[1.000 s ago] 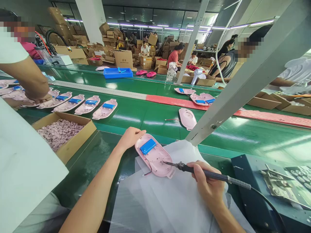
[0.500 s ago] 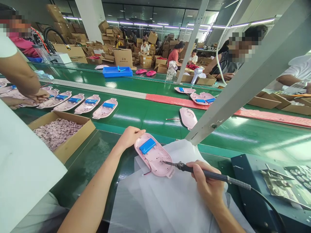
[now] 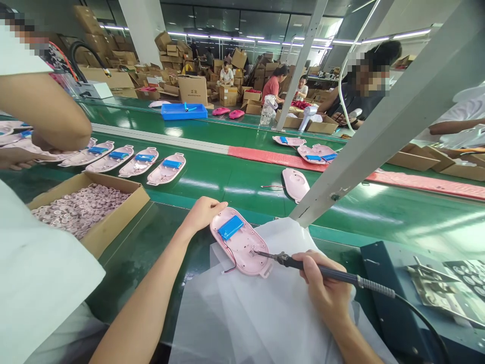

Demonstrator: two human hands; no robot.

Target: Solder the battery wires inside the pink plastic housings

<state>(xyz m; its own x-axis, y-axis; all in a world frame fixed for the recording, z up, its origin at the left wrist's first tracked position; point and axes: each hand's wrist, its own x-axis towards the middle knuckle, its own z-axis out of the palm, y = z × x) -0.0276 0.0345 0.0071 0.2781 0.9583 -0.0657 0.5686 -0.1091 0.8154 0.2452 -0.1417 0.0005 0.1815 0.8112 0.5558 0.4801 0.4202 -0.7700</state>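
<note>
My left hand grips the upper left end of a pink plastic shell, thumb along its rim. Inside the shell lies a blue battery pack, its thin wires running down to a small plug at the shell's lower left edge. A soldering iron is in my right hand, fingers closed around its dark handle. The iron's tip meets a small spot in the lower part of the shell. Under the shell spreads a white translucent sheet.
At left stands a carton of small pink rings, beside a co-worker's arm. Pink shells with blue packs line the green conveyor. A slanted metal post rises at right, above a dark machine.
The co-worker at left has leaned in, the arm reaching farther across. My hands, the shell and the iron stay nearly in place. A person at far right has shifted.
</note>
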